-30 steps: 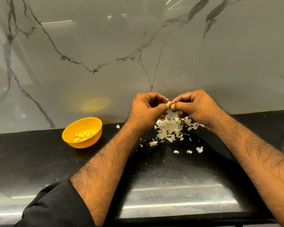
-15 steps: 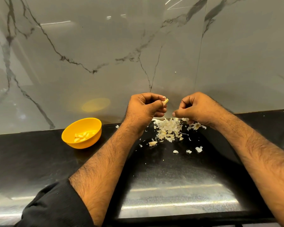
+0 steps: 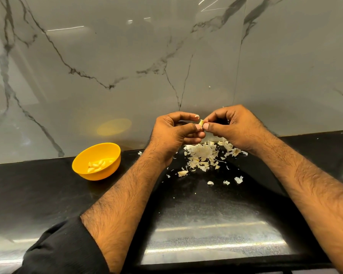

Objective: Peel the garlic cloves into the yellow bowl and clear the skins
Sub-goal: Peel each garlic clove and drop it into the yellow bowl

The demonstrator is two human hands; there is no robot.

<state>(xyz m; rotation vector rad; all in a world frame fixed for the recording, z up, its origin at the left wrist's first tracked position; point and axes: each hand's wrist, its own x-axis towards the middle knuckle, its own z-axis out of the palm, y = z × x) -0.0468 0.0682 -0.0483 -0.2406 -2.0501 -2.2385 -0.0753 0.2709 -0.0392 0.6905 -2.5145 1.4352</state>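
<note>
One bowl [image 3: 96,161], yellow, sits left on the black counter [image 3: 38,190] near the marble wall [image 3: 107,66], holding a small cluster of pale peeled cloves [image 3: 96,166] on its floor. Right of it, the left hand [image 3: 173,133] is raised above the counter, fingers curled, thumb and index tip pinching the clove [image 3: 201,122]: small, pale yellow, only its tip showing between the fingertips, can't tell how much skin is left on it. Right hand [image 3: 235,127] meets it from the other side, thumb and index pinching the same clove, remaining fingers curled in. Directly under both hands: pile of skins [image 3: 203,155], white papery flakes, densest at the wall edge, partly hidden by the right hand, thinning toward the near side into loose scraps [image 3: 238,179], plus one stray flake [image 3: 140,153] left of the left wrist. Black sleeve [image 3: 63,252] at bottom left. Versus half a second ago: hands were apart then, left one holding the clove alone, right one closed just beside it with a clear gap; now the right has come back in and both grip the clove, same as one second ago. Bowl, its contents and the pile show no change in position.
</note>
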